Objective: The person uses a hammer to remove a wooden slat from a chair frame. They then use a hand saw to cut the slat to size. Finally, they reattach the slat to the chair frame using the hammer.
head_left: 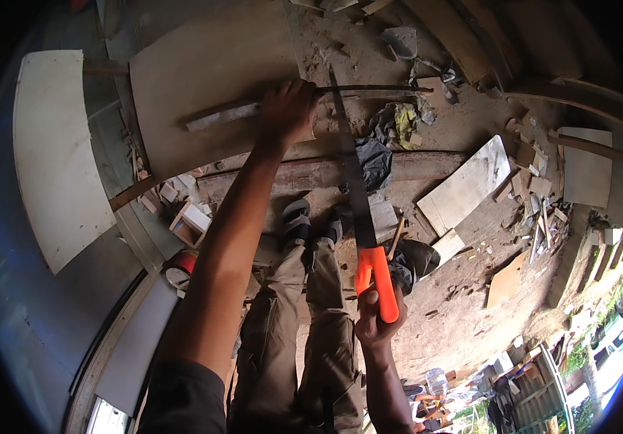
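- Head view: my left hand [286, 112] is clamped on the strip [311, 101], pinning it across the board [210, 87] near that board's right edge.
- My right hand [376, 318] grips the saw [358, 210] by its orange handle; the blade meets the strip just beside my fingers, so I'd stroke long and light.
- Scraps [535, 195] litter the ground to the right; my sandalled feet [311, 224] lie under the blade.

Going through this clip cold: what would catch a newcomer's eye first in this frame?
First the handsaw at the centre, its bright orange grip clasped in the right hand and its dark blade running up to a thin strip of wood. Next the left hand, arm stretched out, pressing that strip down on a pale curved board. Offcuts and scraps litter the dirt ground to the right.
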Available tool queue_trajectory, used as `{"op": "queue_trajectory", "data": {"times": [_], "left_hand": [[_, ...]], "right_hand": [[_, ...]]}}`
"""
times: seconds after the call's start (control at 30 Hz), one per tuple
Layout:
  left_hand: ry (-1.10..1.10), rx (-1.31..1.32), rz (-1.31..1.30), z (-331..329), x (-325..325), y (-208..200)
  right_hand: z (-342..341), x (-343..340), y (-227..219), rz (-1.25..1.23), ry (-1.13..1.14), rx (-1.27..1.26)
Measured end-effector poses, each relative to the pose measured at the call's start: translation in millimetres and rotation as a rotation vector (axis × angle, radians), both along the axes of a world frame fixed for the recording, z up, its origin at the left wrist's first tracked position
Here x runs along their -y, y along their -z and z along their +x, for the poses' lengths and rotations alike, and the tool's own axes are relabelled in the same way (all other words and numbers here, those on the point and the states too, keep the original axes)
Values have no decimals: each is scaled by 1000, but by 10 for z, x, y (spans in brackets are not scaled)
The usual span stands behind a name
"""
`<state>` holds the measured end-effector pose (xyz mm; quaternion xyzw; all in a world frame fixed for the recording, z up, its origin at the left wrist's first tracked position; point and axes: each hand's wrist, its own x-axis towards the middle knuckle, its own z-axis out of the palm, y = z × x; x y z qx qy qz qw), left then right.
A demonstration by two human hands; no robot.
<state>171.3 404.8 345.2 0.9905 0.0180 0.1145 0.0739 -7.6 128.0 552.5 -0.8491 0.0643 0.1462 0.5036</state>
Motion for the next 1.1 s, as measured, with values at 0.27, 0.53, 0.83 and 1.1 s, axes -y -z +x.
{"op": "queue_trajectory", "data": {"times": [0.27,0.53,0.83,1.1], "left_hand": [[-52,-98,-53,-87,4,-233],[-477,-189,-144,-615,-1000,-1009],[-1047,-232,-500,-2022,-2820,-613],[-1079,-126,-713,-1981,-2109,-254]], "right_hand": [[51,79,-45,289,201,26],[447,108,27,253,140,132],[1539,-1536,1554,102,-45,53],[1690,-1771,2015,-9,-257,-252]]}}
